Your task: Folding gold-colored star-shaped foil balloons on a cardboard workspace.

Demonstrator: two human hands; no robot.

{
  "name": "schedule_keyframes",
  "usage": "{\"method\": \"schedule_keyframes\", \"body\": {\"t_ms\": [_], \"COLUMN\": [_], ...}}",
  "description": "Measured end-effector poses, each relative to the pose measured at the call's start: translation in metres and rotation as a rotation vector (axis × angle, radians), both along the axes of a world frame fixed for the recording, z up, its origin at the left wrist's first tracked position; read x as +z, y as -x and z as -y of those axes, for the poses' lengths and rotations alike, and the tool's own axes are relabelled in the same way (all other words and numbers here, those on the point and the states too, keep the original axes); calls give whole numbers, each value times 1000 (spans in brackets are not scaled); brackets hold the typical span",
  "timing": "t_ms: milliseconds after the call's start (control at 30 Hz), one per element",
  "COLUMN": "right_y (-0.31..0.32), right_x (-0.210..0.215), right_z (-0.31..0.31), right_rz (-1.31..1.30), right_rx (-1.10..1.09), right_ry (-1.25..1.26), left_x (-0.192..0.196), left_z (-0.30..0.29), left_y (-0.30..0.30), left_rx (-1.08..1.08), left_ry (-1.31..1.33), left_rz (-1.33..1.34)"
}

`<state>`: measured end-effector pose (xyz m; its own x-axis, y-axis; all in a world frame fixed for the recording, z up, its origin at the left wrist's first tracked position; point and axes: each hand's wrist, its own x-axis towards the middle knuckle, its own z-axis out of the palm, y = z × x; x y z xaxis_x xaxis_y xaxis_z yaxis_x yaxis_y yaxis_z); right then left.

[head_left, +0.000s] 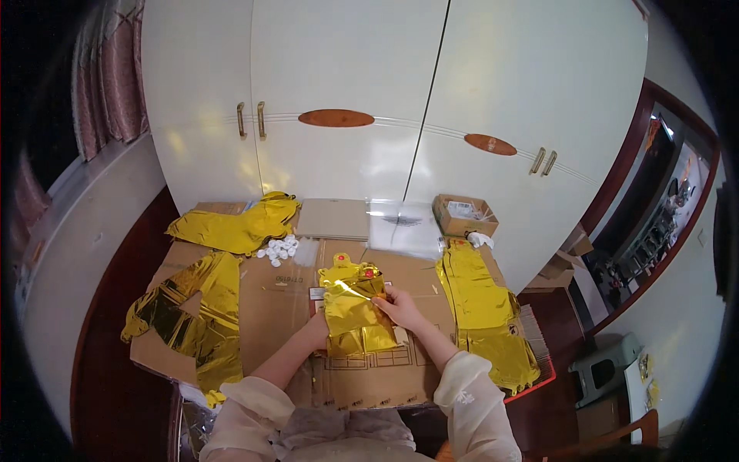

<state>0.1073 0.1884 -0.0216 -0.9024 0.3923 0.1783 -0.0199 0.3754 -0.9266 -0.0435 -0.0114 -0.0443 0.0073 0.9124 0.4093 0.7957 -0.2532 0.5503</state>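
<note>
A folded, flat gold foil balloon (352,306) with a small red spot near its top is in front of me, above the cardboard. My right hand (398,309) pinches its right edge between thumb and fingers. At its lower left edge is my left hand (315,333), closed on the foil, with most of its fingers hidden behind it. More flat gold foil balloons lie around: one (206,316) at the left, one (235,223) at the far left, and a stack (485,308) at the right.
Flattened cardboard (269,331) covers the table. Toward the back are small white pieces (279,250), a grey-brown board (332,219), clear plastic sleeves (402,229) and an open carton (464,214). White cabinets (339,69) stand behind. A grey stool (608,369) is on the right.
</note>
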Motion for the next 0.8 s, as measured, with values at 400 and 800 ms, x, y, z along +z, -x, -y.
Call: {"method": "schedule_keyframes", "body": {"t_ms": [400, 800], "right_y": [-3, -3], "right_x": [-4, -1], "right_z": [13, 14], "right_rz": [-70, -84], "right_rx": [-188, -160], "right_ry": [-425, -522], "left_x": [44, 59], "left_z": [45, 64], "left_y": [7, -138], "left_rx": [386, 102], "left_ry": [188, -1], "left_rz": [-708, -551]}}
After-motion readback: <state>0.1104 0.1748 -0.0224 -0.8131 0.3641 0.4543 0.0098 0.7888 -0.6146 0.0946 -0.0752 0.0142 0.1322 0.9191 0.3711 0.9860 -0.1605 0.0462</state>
